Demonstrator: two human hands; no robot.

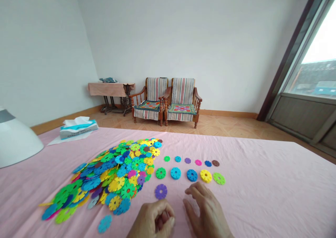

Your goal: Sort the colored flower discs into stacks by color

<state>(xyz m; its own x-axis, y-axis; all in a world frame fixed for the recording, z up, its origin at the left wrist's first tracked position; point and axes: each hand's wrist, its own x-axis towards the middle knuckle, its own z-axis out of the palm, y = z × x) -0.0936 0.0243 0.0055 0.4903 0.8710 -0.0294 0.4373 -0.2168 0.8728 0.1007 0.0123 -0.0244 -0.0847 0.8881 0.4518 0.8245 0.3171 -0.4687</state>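
Observation:
My left hand (154, 218) is closed at the table's front edge, fingers curled in and thumb near the index finger. Whatever it may hold is hidden. Just beyond it lies a purple notched plastic disc (161, 192). My right hand (206, 210) rests to its right, open, with thumb and fingers apart and nothing in it. Beyond the fingers runs a row of larger discs: green (160, 173), light blue (175, 173), dark blue (192, 175), yellow (206, 175) and lime (219, 178). Behind them is a row of small discs, including a pink one (198, 163) and a brown one (215, 163).
A big heap of mixed discs (115, 173) covers the table's left-centre, with a loose blue disc (105, 224) in front. Farther left are a tissue pack (78, 129) and a white rounded object (18, 142). Two wooden chairs (183, 107) stand beyond the pink cloth (262, 182).

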